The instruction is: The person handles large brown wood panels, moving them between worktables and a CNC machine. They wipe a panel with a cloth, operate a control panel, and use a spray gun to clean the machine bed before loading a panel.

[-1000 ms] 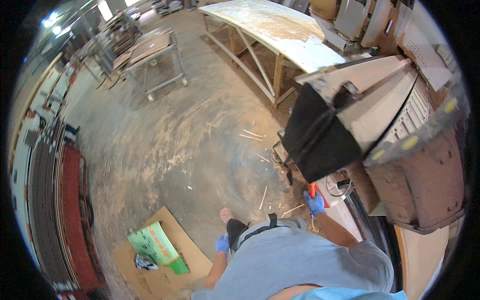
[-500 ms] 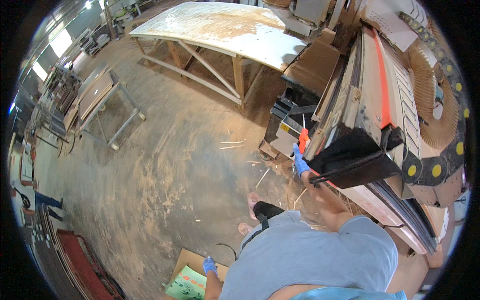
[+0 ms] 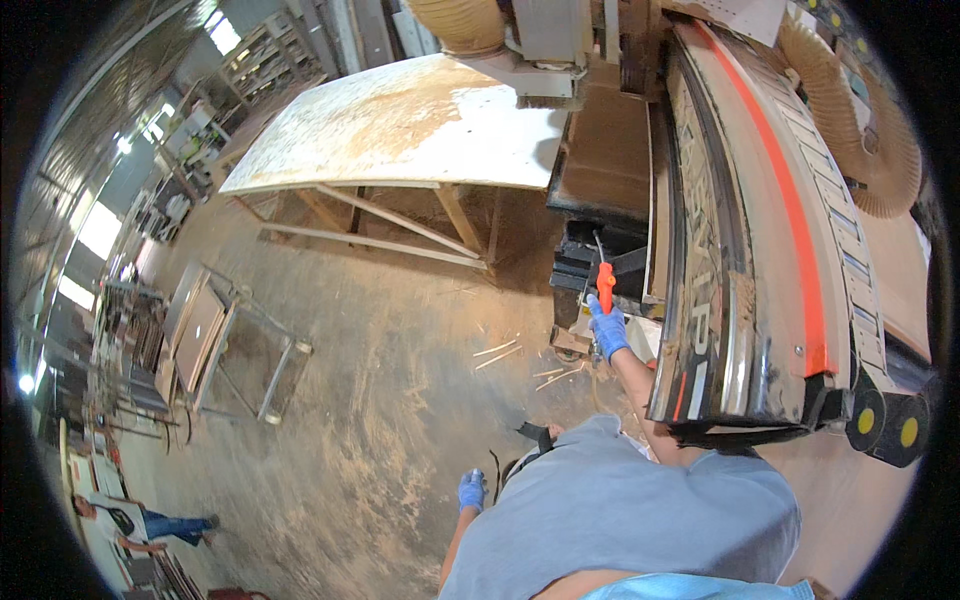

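My right hand [image 3: 608, 330], in a blue glove, is closed round the grip of an orange air blow gun [image 3: 605, 280]. Its thin metal nozzle points away from me, beside the dark machine bed [image 3: 610, 180] and left of the long machine beam [image 3: 745, 240] with an orange stripe. Part of a hose seems to hang below that hand. Low in the view, left of my body, my left hand [image 3: 472, 490] wears the same kind of glove. Its fingers look loosely curled, and nothing shows in them.
A large white-topped table [image 3: 400, 120] on wooden legs, strewn with sawdust, stands ahead. Wood strips [image 3: 497, 355] litter the floor near the machine. A wheeled cart [image 3: 235, 350] bearing boards is at left. Another person [image 3: 140, 520] is at the far lower left. Ribbed ducting [image 3: 830, 110] loops at right.
My view has swung, so the table and cart appear shifted. The beam now stands more upright in view. My right hand still grips the blow gun; a green-and-tan sheet by my left hand is out of view.
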Available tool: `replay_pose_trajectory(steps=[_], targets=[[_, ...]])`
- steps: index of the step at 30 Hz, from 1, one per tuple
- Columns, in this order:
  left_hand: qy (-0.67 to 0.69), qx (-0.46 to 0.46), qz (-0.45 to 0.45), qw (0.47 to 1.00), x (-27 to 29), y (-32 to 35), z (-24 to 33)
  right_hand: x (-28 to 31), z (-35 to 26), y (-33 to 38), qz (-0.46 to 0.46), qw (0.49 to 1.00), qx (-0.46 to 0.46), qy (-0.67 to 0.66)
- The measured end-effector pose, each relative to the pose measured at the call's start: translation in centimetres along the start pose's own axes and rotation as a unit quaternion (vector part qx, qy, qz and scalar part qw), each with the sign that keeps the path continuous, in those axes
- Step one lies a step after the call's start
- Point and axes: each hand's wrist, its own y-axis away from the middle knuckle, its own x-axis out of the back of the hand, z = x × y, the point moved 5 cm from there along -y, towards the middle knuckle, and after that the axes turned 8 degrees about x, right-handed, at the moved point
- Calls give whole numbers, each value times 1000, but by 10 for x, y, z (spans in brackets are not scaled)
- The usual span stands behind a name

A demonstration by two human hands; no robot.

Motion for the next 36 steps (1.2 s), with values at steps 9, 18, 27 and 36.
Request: replay_pose_trajectory(steps=[9, 18, 27, 36], targets=[[-329, -100, -19, 939, 6, -125, 63, -15, -10, -15, 81, 984, -97, -125], [-229, -113, -75, 964, 43, -226, 213, -136, -75, -91, 94, 960, -50, -259], [-114, 2, -71, 991, 135, -275, 310, -160, -119, -214, 194, 930, -48, -309], [-113, 34, -62, 991, 109, -319, 335, -89, -150, -348, 305, 928, 16, -215]])
